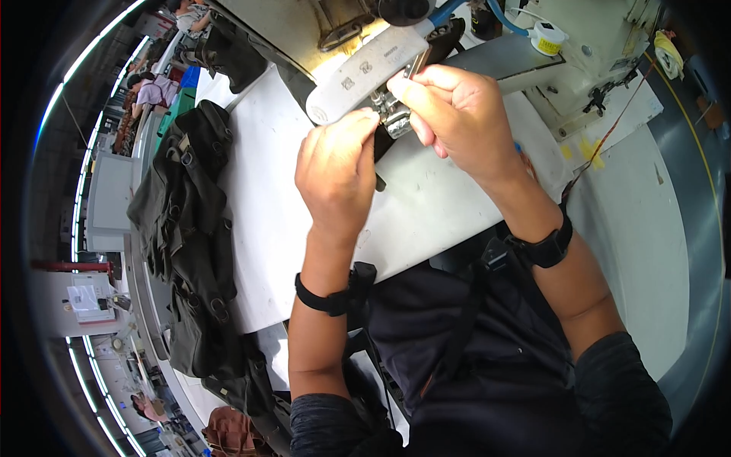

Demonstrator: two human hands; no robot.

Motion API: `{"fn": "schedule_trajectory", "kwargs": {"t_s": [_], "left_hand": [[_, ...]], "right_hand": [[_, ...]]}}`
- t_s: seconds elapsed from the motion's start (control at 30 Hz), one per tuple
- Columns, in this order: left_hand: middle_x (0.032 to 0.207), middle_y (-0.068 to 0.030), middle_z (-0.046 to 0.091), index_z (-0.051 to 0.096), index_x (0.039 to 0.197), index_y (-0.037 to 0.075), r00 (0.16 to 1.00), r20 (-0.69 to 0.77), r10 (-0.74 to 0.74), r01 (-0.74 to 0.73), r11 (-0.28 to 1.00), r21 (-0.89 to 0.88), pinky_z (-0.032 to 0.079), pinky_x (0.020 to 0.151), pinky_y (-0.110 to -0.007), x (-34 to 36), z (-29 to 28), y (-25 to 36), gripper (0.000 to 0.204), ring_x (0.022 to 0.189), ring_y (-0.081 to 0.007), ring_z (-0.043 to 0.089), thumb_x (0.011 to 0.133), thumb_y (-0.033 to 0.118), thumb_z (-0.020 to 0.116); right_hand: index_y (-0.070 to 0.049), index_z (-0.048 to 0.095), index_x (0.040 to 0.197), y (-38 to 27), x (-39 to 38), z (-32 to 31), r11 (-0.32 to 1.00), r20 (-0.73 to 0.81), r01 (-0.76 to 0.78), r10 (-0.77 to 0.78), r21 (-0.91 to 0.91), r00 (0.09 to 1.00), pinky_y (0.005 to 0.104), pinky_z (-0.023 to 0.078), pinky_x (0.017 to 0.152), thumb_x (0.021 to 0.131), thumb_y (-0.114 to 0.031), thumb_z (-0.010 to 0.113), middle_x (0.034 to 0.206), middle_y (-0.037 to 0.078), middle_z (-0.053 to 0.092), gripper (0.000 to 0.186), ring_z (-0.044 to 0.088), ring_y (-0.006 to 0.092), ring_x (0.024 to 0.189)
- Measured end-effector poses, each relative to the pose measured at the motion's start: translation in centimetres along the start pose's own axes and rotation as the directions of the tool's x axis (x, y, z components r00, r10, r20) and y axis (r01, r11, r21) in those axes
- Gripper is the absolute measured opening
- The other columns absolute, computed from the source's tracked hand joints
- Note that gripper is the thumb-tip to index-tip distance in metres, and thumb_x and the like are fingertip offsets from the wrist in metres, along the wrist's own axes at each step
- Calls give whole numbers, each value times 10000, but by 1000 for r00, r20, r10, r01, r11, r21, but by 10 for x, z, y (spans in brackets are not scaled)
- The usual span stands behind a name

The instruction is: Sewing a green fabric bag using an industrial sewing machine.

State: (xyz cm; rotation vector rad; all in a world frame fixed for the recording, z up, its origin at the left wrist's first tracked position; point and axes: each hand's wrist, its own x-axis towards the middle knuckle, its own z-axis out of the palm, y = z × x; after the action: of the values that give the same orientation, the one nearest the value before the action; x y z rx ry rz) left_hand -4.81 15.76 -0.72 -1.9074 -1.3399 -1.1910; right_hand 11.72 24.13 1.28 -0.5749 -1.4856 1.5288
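Both my hands are raised to the front end of an industrial sewing machine [369, 72], close around its metal presser foot area [396, 122]. My left hand [335, 171] is closed, thumb and fingertips pinched together just left of the metal parts. Opposite it, my right hand [461, 114] is closed too, its thumb and forefinger pinched beside the needle bar area under the machine head. Whatever either hand pinches is too small or hidden to make out. A short dark strip [380, 183] shows below my left hand, on the white worktable [263, 183].
Dark green bags with straps and metal rings [186, 206] are heaped along the table's left side. A brown woven item [232, 434] lies at the lower left. A white round container [547, 38] stands on the machine bed, near a blue hose [506, 19]. Other people sit far left.
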Motion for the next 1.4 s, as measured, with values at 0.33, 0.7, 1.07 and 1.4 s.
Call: {"fn": "schedule_trajectory", "kwargs": {"t_s": [0.33,0.7,1.07,1.4], "left_hand": [[977,-109,774,748,962,22,989,146,-21,24,999,-23,554,811,-323,14,-14,-4,161,910,-256,743,833,-71,763],[1043,-115,774,762,1030,31,956,293,-8,23,999,-49,540,858,-344,26,-32,-4,203,933,-254,732,847,-54,742],[1362,-61,647,676,1309,112,711,680,178,-359,923,135,309,1218,-567,49,-36,-59,579,1355,-263,534,735,67,735],[1113,-79,600,625,1274,43,729,661,-181,-270,811,520,417,983,-391,28,-73,22,711,1093,-263,577,647,246,893]], "right_hand": [[23,690,875,0,1,1,998,-4,0,-1,-57,1000,243,363,408,993,-172,651,556,13,601,231,466,44,430],[19,676,877,1,0,5,997,-30,-5,2,-71,1000,253,394,400,983,-168,655,563,27,610,216,501,58,423],[24,726,947,-1,1,3,996,-26,-47,45,-72,999,226,372,408,985,-171,648,560,-6,598,213,476,38,426],[33,731,937,0,1,4,997,-24,-42,41,-58,999,223,356,411,993,-179,644,556,-5,589,236,455,34,425]]}}
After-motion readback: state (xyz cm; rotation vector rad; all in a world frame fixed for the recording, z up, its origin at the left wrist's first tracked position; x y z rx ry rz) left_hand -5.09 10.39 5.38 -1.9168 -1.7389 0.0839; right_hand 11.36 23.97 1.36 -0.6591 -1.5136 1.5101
